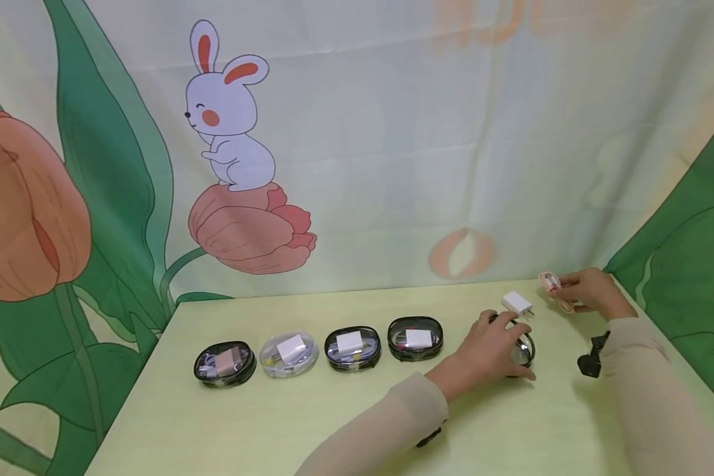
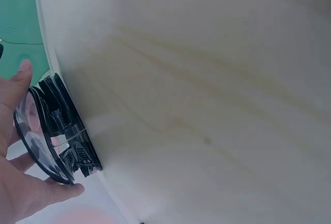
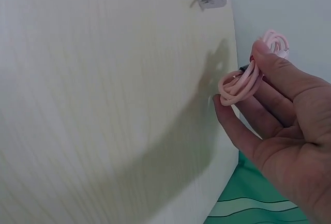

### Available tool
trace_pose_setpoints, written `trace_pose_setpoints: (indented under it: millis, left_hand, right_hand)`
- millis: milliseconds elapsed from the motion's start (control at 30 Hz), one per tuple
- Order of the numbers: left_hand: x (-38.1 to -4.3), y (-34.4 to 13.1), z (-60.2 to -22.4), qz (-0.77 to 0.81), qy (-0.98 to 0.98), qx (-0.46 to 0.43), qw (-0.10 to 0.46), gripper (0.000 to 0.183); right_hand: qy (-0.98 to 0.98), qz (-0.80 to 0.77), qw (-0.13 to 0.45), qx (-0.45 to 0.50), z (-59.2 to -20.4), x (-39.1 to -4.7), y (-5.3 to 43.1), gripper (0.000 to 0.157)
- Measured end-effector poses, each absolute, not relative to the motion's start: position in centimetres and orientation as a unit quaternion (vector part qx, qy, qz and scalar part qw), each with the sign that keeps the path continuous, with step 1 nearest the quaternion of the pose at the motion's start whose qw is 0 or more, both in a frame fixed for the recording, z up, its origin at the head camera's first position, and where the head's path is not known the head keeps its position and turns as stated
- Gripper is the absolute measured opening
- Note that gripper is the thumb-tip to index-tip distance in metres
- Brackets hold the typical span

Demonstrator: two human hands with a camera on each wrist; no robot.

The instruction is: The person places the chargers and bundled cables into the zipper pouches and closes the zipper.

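My left hand (image 1: 482,347) holds a clear oval case with a black rim (image 2: 44,146) on the right part of the table, fingers spread over its top and thumb at its near side. Part of the case is hidden under the hand in the head view. At the far right, my right hand (image 1: 595,292) pinches a coiled pink cable (image 3: 240,85) between thumb and fingers, raised over the table. A dark tie wraps the coil. Between the two hands, a white plug adapter (image 1: 516,303) lies on the table with its metal prongs showing.
In a row to the left stand several clear oval cases: a black-rimmed one (image 1: 415,338), another black-rimmed one (image 1: 352,348), an all-clear one (image 1: 288,355) and a black-rimmed one with a pink adapter (image 1: 225,363). A printed curtain (image 1: 363,165) hangs behind the table.
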State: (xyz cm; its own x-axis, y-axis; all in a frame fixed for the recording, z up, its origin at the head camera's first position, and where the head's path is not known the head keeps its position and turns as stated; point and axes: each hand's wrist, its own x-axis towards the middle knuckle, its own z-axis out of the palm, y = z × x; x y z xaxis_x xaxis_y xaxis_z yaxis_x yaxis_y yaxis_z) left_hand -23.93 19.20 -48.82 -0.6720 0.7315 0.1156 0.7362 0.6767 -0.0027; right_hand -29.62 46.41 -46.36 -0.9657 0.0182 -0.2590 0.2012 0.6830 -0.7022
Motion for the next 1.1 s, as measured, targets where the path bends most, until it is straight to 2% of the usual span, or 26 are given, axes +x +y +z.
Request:
trace_pose_setpoints:
  millis: [567,767,1100]
  left_hand:
    - [-24.2,18.8,-48.7,-0.066,-0.906,-0.416,0.047,0.075]
    - [-24.2,18.4,-48.5,-0.090,-0.908,-0.407,0.034,0.074]
    - [-24.4,18.4,-48.7,-0.098,-0.901,-0.422,0.036,0.074]
  right_hand:
    - [0.906,-0.394,0.140,0.060,-47.5,-28.6,46.5,0.065]
    - [0.910,-0.390,0.132,0.042,-47.2,-27.9,45.8,0.064]
    - [0.906,-0.407,0.118,0.023,-47.0,-25.2,44.6,0.073]
